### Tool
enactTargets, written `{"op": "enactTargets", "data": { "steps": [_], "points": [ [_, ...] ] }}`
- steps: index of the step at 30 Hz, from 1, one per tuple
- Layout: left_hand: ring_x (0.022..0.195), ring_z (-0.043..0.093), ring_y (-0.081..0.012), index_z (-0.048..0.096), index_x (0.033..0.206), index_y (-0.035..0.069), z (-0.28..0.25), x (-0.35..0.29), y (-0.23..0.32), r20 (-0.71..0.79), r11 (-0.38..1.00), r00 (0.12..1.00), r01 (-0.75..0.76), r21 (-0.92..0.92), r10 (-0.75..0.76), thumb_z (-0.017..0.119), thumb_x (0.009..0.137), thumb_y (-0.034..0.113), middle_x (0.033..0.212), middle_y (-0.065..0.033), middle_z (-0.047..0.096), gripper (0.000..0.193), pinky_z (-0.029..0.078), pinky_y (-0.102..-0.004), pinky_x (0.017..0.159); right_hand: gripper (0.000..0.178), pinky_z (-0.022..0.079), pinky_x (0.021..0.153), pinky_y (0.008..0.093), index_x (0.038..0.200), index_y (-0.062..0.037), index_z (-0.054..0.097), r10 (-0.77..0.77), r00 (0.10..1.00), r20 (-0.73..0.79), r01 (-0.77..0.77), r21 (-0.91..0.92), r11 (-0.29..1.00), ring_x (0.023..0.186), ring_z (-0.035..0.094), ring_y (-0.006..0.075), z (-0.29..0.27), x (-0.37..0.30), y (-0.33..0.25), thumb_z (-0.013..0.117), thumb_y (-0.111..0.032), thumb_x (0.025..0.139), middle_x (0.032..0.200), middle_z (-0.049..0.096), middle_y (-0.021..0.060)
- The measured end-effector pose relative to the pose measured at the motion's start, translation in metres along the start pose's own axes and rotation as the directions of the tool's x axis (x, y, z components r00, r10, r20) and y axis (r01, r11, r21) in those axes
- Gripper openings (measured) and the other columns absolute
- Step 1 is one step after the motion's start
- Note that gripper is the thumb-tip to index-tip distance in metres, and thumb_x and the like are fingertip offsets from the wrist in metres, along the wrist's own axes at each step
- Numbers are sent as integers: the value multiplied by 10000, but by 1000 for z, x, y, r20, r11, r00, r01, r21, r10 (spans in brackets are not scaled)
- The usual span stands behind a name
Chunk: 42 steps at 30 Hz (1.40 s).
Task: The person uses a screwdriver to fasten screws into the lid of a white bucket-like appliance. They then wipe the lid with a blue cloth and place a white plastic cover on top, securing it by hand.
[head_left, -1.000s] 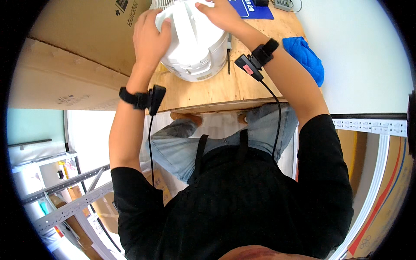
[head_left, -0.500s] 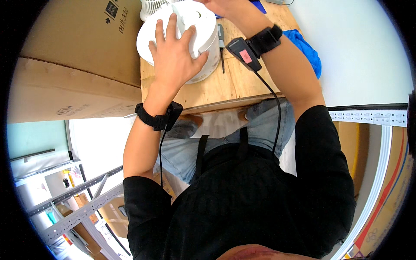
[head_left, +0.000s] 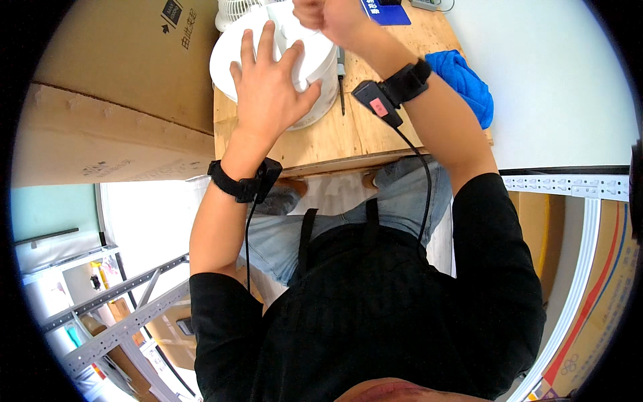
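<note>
A white round drum-shaped appliance (head_left: 228, 59) stands on the wooden table (head_left: 365, 132). My left hand (head_left: 271, 87) lies on its top with the fingers spread. Over its far right rim, my right hand (head_left: 333, 21) is closed with curled fingers, partly cut off by the upper edge of the picture. Whatever it may hold is hidden. Just right of the appliance lies a screwdriver (head_left: 342, 94) with a grey handle and dark shaft, its handle end partly covered.
Behind the appliance is a white slatted grille (head_left: 234, 9). A blue mat (head_left: 394, 15) lies at the back, and a crumpled blue cloth (head_left: 462, 84) at the table's right side. A large cardboard box (head_left: 127, 74) borders the left. Black wrist straps with cables are on both arms.
My right hand has moved down and left, now more fully in view over the appliance's rim. My left hand stays spread on its top.
</note>
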<state>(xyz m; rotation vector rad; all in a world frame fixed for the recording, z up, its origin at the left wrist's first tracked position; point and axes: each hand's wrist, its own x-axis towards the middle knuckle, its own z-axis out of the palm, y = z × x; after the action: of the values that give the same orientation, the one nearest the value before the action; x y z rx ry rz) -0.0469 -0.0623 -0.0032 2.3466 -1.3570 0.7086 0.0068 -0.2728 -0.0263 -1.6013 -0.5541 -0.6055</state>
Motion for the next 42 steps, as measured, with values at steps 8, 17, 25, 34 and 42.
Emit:
{"op": "enactTargets", "data": {
  "steps": [8,17,25,34,42],
  "points": [
    [1358,296,-497,670,1196,138,1,-1,-1,11,999,1000,9,31,-9,773,668,384,1460,-227,386,591,382,-703,901,295,228,429,251,579,-49,502,441,890,-117,-326,514,793,452,328,60,18,-19,-48,627,-59,846,530,420,-4],
    [1404,266,-476,613,1268,105,-14,0,25,14,998,999,41,48,-41,792,724,329,1514,-234,333,615,310,-598,1071,185,459,625,268,869,-71,654,382,846,-373,-533,-557,637,682,567,128,-76,-131,-131,719,-245,869,742,608,32],
    [984,673,-302,661,1130,33,39,-3,111,280,713,960,210,-669,-20,707,830,225,1075,-164,690,359,523,-368,860,879,483,959,520,1424,-267,435,400,529,-748,-606,-663,-440,1271,464,379,-122,-249,-136,843,-400,657,1358,497,165],
    [868,693,-265,682,1081,40,103,-5,125,536,621,843,447,-644,-51,687,816,259,962,-132,717,344,541,-366,777,676,516,915,440,1316,-163,575,254,682,-686,-722,-687,83,1057,626,387,-176,-247,-145,772,-177,670,1158,635,204],
    [919,680,-216,605,1214,2,107,-9,125,608,424,794,559,-712,-25,684,850,232,1036,-133,687,437,532,-328,791,743,564,834,373,1307,71,455,340,583,-738,-722,-278,634,990,665,288,-170,-218,-178,812,-301,772,1122,635,222]
  ]
}}
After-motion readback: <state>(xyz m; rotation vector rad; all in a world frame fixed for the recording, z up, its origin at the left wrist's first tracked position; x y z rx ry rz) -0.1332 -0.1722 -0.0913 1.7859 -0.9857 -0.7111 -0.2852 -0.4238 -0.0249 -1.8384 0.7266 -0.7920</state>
